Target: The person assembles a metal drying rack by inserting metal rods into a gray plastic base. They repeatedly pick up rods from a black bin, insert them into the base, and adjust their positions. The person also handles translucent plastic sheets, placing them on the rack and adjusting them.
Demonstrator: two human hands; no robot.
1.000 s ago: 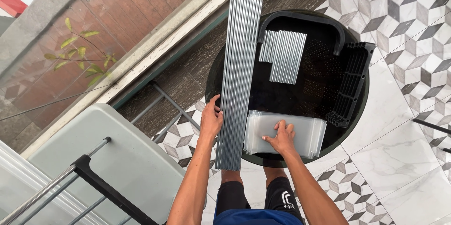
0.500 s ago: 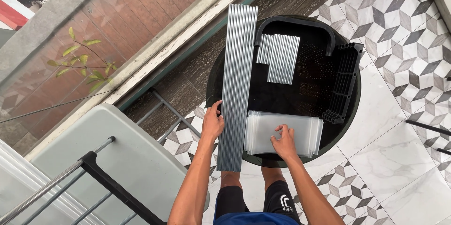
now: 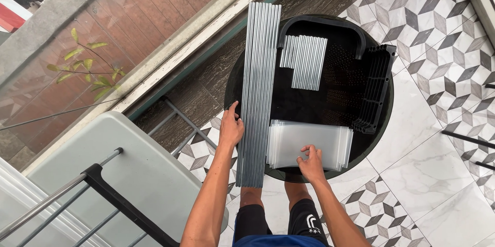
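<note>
1. One round black table stands on patterned floor tiles; all parts below lie on it.
2. One bundle of long metal rods: roughly eight to ten rods side by side; exact count cannot be told. The long axis runs away from the person, near end overhanging the table's near edge, far end past its far rim, on the table's left part.
3. One bundle of short metal rods, about ten, lying parallel to the long bundle and just right of it, at the far side.
4. One stack of clear plastic sheets at the near edge, long side crosswise to the rods; sheet count not discernible.
5. Black plastic panels stand on edge at the right; one black frame lies at the far side.
6. Left hand: open, fingers resting against the long bundle's left side, not closed round it.
7. Right hand: fingers curled on the near edge of the sheet stack; whether it pinches a sheet cannot be told.
</note>
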